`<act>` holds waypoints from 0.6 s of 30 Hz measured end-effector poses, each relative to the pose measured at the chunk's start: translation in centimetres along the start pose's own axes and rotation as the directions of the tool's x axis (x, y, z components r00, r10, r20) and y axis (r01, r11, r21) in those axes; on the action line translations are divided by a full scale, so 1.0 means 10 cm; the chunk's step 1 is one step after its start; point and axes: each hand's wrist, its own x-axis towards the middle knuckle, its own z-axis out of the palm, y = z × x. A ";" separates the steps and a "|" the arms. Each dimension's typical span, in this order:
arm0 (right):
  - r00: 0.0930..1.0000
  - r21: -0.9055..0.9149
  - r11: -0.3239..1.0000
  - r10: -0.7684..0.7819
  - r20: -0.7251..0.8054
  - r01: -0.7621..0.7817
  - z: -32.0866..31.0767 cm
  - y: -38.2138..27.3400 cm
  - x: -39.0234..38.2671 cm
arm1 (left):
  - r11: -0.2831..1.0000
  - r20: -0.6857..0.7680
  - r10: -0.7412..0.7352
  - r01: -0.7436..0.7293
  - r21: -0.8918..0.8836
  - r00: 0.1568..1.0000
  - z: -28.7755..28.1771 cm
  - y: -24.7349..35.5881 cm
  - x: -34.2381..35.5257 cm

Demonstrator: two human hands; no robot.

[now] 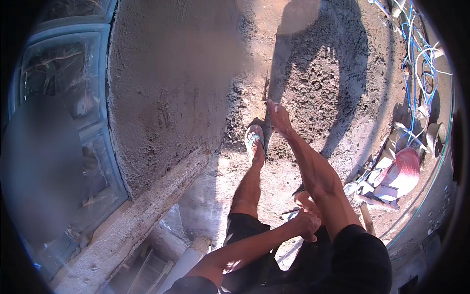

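Observation:
My right hand [278, 115] reaches forward with its fingers wrapped on a long, thin tool [266, 85], perhaps a trowel or float, at the edge of rough, lumpy wet mortar [318, 83]. Smoother grey render [171, 88] lies to the left of it. My left hand [308, 225] is closed low near my right knee; what it grips, if anything, is unclear. My foot [254, 144] in a flip-flop stands beside the tool, below my right hand.
Blue-framed glass panes [63, 78] run along the left, beside a rough concrete ledge [137, 206]. At the right are tangled blue and white cables [418, 83], a red-and-white bucket-like container [399, 171] with scrap pieces, and a curved edge.

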 end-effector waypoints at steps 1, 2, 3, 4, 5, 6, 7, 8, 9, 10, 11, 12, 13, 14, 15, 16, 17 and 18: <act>1.000 -0.051 0.998 -0.024 -0.016 0.023 0.20 0.02 0.24 | 1.000 -0.004 -0.002 0.002 -0.002 1.000 0.02 -0.10 0.04; 0.998 -0.001 0.998 -0.057 -0.021 0.057 0.42 0.05 0.50 | 1.000 -0.010 -0.007 0.007 -0.006 1.000 0.03 -0.21 0.09; 0.999 0.004 1.000 0.006 -0.043 -0.006 0.62 0.08 0.78 | 1.000 -0.021 -0.006 0.006 -0.019 1.000 0.04 -0.31 0.14; 0.964 0.205 0.945 -0.236 -0.118 0.257 0.80 0.11 1.03 | 0.999 -0.027 -0.009 0.008 -0.043 1.000 0.05 -0.40 0.17; 0.907 0.192 0.887 -0.400 -0.132 0.420 0.92 0.15 1.24 | 0.998 -0.034 -0.014 0.012 -0.061 0.999 0.06 -0.48 0.19; 0.903 0.235 0.872 -0.404 -0.148 0.429 0.99 0.20 1.39 | 0.997 -0.034 -0.018 0.015 -0.080 0.999 0.07 -0.55 0.18; 0.906 0.080 0.903 -0.418 -0.059 0.422 0.98 0.26 1.47 | 0.995 -0.024 -0.014 0.012 -0.097 1.000 0.11 -0.59 0.14; 0.877 -0.143 0.872 -0.478 -0.046 0.468 0.91 0.34 1.49 | 0.994 -0.010 -0.007 0.006 -0.111 1.000 0.12 -0.63 0.10; 0.907 -0.413 0.825 -0.422 0.008 0.387 0.78 0.42 1.44 | 0.991 0.005 0.001 0.000 -0.130 1.000 0.14 -0.65 0.04; 0.962 -0.240 0.951 -0.233 -0.141 0.195 0.62 0.50 1.33 | 0.990 0.004 0.008 -0.007 -0.140 1.000 0.15 -0.65 -0.03; 0.978 -0.238 0.967 -0.131 -0.163 0.089 0.44 0.58 1.18 | 0.989 0.007 0.015 -0.014 -0.150 1.000 0.17 -0.63 -0.10; 0.975 -0.319 0.948 -0.054 -0.217 -0.018 0.27 0.65 1.02 | 0.987 0.001 0.018 -0.018 -0.163 1.000 0.18 -0.63 -0.16; 0.932 -0.303 0.952 -0.075 -0.356 -0.039 0.13 0.70 0.86 | 0.985 -0.012 0.024 -0.026 -0.170 1.000 0.19 -0.60 -0.23; 0.871 -0.233 0.969 -0.040 -0.490 -0.086 0.05 0.73 0.74 | 0.983 -0.005 0.024 -0.024 -0.180 1.000 0.22 -0.60 -0.29; 0.817 -0.027 0.989 0.105 -0.567 -0.146 0.01 0.74 0.64 | 0.982 -0.013 0.030 -0.032 -0.187 0.999 0.21 -0.57 -0.32; 0.881 -0.054 0.997 0.028 -0.472 -0.061 0.02 0.74 0.56 | 0.980 -0.021 0.032 -0.036 -0.198 0.999 0.24 -0.55 -0.35; 0.860 -0.074 0.997 -0.036 -0.510 -0.002 0.05 0.74 0.52 | 0.975 -0.018 0.034 -0.038 -0.219 0.999 0.25 -0.50 -0.37; 0.936 -0.216 0.972 -0.159 -0.313 0.093 0.08 0.73 0.49 | 0.972 -0.021 0.038 -0.042 -0.230 0.999 0.27 -0.49 -0.37</act>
